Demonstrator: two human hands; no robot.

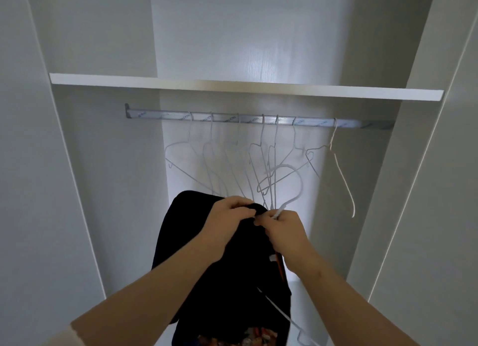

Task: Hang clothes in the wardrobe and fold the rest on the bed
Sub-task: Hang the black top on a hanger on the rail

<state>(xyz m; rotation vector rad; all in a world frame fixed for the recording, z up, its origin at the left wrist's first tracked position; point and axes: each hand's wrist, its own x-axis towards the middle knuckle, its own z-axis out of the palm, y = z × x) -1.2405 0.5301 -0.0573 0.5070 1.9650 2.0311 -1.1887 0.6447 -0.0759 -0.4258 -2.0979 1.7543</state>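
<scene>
Fitting a dark garment (pixel 207 255) onto a white hanger (pixel 300 184): left grip (pixel 230 216) clenched on its top edge, right grip (pixel 282 229) pinching the hanger neck, the two touching. The garment hangs toward 6 o'clock from both grips. Next, as judged: lift the hook toward 12 o'clock onto the rail (pixel 258 120), among empty hangers (pixel 210 149), keeping the fabric seated

home bedroom closet | white wardrobe (pixel 388 216) | shelf (pixel 245 87) | rail (pixel 258 120) with wire hangers (pixel 232 164)
</scene>
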